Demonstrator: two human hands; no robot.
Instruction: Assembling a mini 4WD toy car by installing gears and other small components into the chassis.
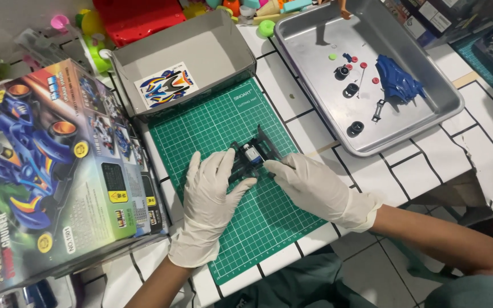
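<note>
Both gloved hands, the left hand (pixel 211 197) and the right hand (pixel 314 185), close their grip on the black toy car chassis (pixel 250 157) over the green cutting mat (pixel 212 122).

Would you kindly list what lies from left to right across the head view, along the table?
Toy car box → left hand → black car frame on the green cutting mat → right hand → metal tray holding small wheels and a blue car shell.
</note>
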